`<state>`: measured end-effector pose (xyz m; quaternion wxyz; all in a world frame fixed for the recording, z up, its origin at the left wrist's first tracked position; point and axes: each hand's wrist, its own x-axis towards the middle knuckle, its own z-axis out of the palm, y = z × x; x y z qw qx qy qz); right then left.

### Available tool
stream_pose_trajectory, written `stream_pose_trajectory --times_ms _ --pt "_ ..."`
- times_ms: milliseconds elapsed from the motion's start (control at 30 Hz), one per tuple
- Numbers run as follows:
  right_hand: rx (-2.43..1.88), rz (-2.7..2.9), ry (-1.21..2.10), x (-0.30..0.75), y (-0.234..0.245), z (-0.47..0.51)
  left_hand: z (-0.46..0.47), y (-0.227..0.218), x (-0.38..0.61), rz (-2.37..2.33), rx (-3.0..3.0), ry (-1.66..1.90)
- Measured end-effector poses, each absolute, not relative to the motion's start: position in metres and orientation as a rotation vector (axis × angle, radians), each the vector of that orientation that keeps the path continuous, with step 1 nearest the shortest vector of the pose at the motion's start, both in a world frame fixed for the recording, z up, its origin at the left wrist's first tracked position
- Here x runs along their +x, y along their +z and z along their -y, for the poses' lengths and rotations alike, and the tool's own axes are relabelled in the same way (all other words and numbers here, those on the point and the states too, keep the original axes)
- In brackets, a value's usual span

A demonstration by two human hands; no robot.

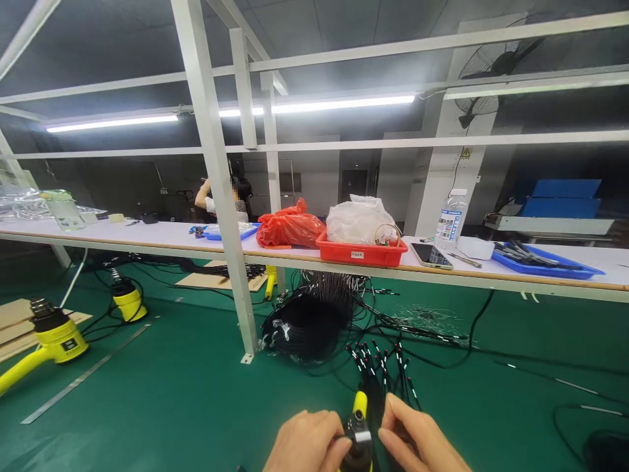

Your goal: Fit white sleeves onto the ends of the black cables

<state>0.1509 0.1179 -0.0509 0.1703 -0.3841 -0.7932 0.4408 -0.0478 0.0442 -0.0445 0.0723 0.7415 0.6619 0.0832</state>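
Green bench top [171,393] with a coiled black cable bundle [307,324], a yellow tool [59,337], a metal strip [83,377].

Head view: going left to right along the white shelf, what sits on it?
Clear plastic container → small blue tray → red plastic bag → red bin holding a clear bag → water bottle → long blue tray of tools.

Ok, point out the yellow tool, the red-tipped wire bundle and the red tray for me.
yellow tool [359,424]: head view, its black middle section.
wire bundle [376,391]: head view, the gathered wires below the red tips.
red tray [361,254]: head view, its front wall.
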Motion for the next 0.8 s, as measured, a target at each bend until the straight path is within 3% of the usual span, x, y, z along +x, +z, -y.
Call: stream_pose_trajectory --times_ms 367,800 --pt "-1.109 2.249 1.147 0.14 -0.057 -0.131 -0.049 -0.087 -0.053 -2.01 1.661 0.928" --pt "-1.141 2.263 1.087 0.137 -0.069 -0.137 -0.06 -0.086 -0.048 -2.014 1.545 0.887"
